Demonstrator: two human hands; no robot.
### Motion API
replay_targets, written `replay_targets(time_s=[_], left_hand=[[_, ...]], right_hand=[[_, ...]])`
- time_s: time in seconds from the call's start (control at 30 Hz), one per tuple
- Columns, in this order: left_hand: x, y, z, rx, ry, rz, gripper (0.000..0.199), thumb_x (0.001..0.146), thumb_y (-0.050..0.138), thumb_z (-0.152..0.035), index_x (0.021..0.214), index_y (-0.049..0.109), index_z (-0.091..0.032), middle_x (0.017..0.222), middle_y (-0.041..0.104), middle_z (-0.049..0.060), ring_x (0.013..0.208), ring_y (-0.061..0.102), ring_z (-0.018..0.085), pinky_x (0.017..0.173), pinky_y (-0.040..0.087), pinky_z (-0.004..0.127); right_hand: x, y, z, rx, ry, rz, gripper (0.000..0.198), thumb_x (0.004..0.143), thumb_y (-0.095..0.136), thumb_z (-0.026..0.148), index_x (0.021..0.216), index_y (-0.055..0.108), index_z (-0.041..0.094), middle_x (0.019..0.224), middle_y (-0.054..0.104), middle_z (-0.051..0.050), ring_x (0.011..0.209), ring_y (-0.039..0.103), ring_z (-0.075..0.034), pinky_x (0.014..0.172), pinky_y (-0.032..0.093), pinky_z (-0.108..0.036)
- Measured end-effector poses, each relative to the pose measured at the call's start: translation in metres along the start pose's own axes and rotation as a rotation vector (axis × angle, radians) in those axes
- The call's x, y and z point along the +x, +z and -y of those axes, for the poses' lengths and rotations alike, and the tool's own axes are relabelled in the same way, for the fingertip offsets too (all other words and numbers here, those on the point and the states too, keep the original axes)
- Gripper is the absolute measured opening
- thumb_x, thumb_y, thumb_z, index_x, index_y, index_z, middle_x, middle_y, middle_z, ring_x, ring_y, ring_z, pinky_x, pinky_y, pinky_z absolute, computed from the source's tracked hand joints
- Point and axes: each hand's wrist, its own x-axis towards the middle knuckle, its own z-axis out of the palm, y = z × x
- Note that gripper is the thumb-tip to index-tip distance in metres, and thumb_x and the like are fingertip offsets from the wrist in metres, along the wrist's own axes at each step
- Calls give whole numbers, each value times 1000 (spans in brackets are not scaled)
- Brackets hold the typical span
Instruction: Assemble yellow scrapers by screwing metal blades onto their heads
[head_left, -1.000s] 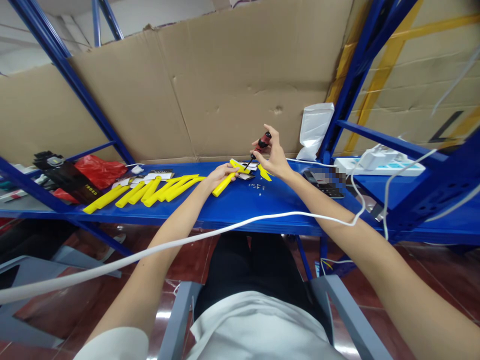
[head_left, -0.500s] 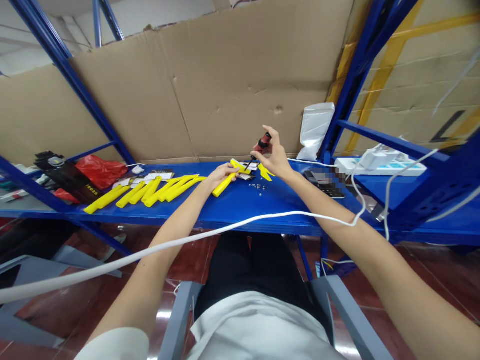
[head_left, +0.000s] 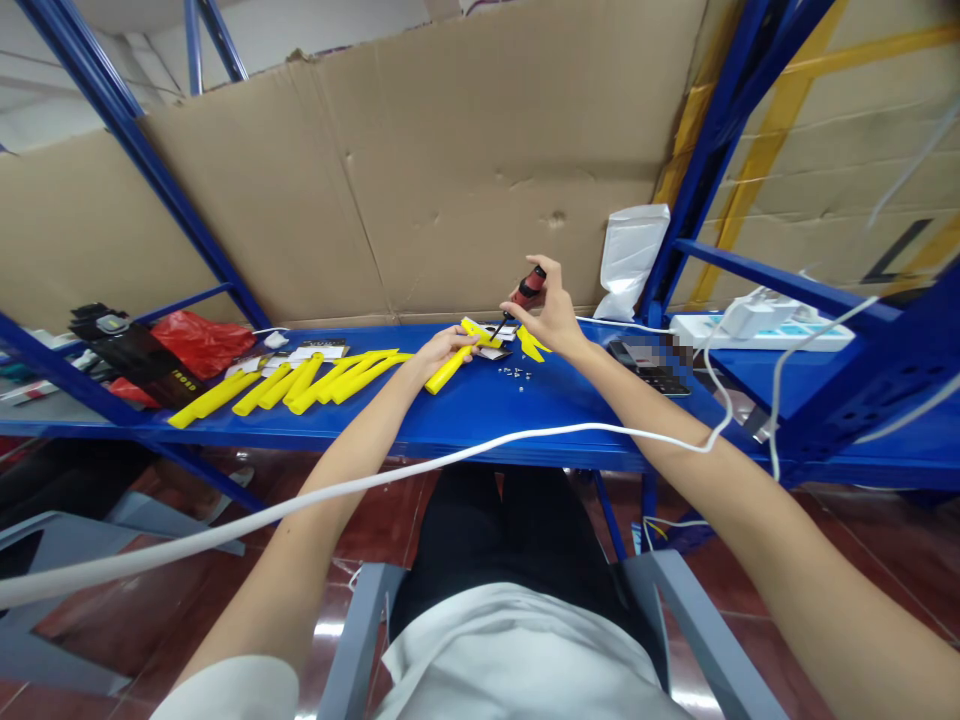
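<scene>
My left hand (head_left: 448, 348) is closed on a yellow plastic part (head_left: 448, 373) with a long handle, and holds it at the blue bench top. In my right hand (head_left: 553, 318) is a screwdriver (head_left: 531, 288) with a red and black handle. It slants down to the left, and its tip meets the upper end of the yellow part. Just right of that lie a few thin yellow pieces (head_left: 532, 343). Several small screws (head_left: 516, 374) are scattered on the bench nearer to me. Left of my hands, several more yellow parts (head_left: 351, 380) lie in a slanting row.
A white cable (head_left: 450, 458) crosses in front of my forearms. At the right are a dark device (head_left: 651, 368), a white power strip (head_left: 765, 333) and a white pouch (head_left: 634, 255). A black object (head_left: 135, 355) and a red plastic bag (head_left: 196, 345) are at the left. Cardboard (head_left: 487, 160) stands behind the bench.
My right hand and the screwdriver handle have shifted very slightly, with the fingers a little lower on the handle. My left hand and the yellow part stay in place.
</scene>
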Motion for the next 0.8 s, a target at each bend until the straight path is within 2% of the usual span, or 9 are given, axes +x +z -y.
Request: replay_targets(time_s=[0.17, 0.43, 0.63, 0.8], left_hand=[[0, 0, 0, 1, -3, -6, 32, 87, 83, 3, 104, 62, -13, 94, 76, 10, 68, 69, 12, 53, 45, 19], [-1, 1, 0, 7, -11, -23, 33, 87, 86, 1, 102, 62, -15, 94, 77, 11, 70, 71, 15, 55, 48, 22], [0, 1, 1, 2, -11, -36, 38, 87, 89, -2, 108, 61, -15, 92, 76, 9, 68, 70, 13, 57, 48, 22], [-1, 2, 2, -4, -11, -23, 37, 87, 89, -2, 107, 61, -14, 91, 76, 10, 69, 70, 14, 56, 46, 23]], right_hand=[[0, 1, 4, 61, -17, 39, 106, 100, 57, 91, 179, 15, 33, 146, 73, -18, 112, 84, -34, 107, 71, -60], [2, -1, 3, -2, -4, -15, 108, 93, 67, 94, 173, 33, 30, 121, 79, -15, 101, 85, -39, 97, 73, -67], [0, 1, 7, 34, -42, 44, 105, 101, 55, 92, 179, 19, 32, 138, 74, -18, 111, 84, -36, 106, 71, -62], [1, 0, 1, 1, -8, 12, 113, 94, 64, 95, 178, 25, 31, 124, 79, -16, 101, 85, -38, 98, 73, -66]])
